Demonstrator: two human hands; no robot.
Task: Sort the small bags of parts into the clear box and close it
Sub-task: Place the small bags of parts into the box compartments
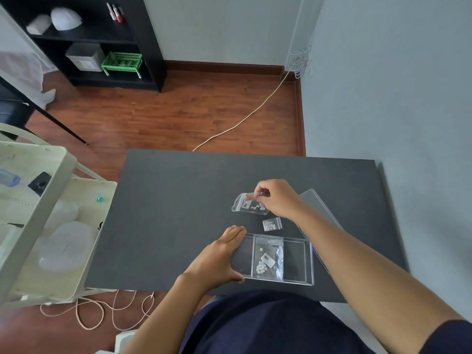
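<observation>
Clear bag (pinched) in right grip

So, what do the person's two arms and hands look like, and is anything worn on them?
Both forearms are bare. The left hand and the right hand wear no gloves, and no rings, watch or bracelet can be seen. A dark navy sleeve covers the right upper arm at the picture's lower right corner. No sleeve shows on the left arm.

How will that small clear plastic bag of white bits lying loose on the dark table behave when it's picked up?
The small clear plastic bag lies flat on the dark table, so it is probably thin, light and floppy. Its loose white bits would likely slide to the low end. The smooth film may slip in a weak pinch.
</observation>
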